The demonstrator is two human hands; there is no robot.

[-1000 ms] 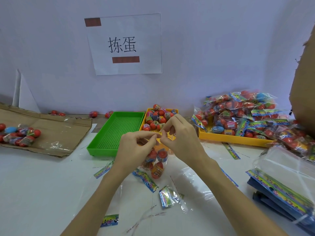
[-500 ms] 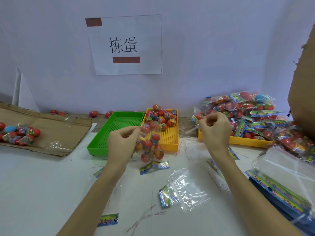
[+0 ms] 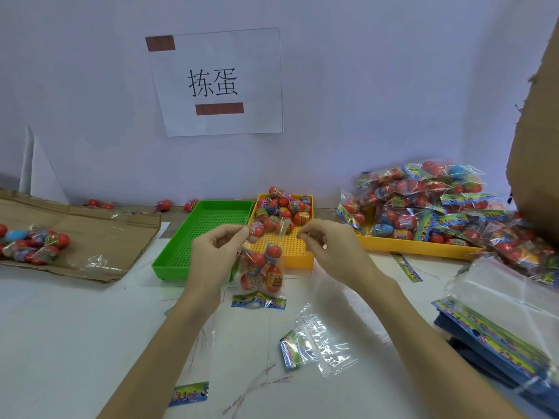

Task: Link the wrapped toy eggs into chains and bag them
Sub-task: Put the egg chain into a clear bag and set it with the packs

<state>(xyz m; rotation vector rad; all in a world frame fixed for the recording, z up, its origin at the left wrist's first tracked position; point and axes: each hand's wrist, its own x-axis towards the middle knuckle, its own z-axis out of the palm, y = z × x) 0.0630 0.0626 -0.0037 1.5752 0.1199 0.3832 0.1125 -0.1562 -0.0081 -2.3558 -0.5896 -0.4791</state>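
Note:
A clear bag of red wrapped toy eggs (image 3: 263, 270) hangs above the table in front of the small yellow tray (image 3: 287, 247). My left hand (image 3: 216, 255) pinches the bag's top left corner. My right hand (image 3: 331, 252) has its fingers curled and pinches at the bag's clear top flap on the right; the exact contact is hard to see. Loose wrapped eggs (image 3: 284, 208) are heaped at the far end of that tray. An empty clear bag (image 3: 320, 343) with a printed header lies on the table below my hands.
An empty green tray (image 3: 211, 231) sits left of the yellow one. Filled bags (image 3: 423, 201) pile on a larger yellow tray (image 3: 417, 247) at right. Stacked empty bags (image 3: 499, 313) lie front right. Cardboard (image 3: 99, 234) with eggs (image 3: 33, 243) lies left. Printed cards (image 3: 258, 300) and thin strips litter the table.
My hands were together at the bag's top, then my right hand swung out to the right and has now come back toward the bag. The bag has risen slightly.

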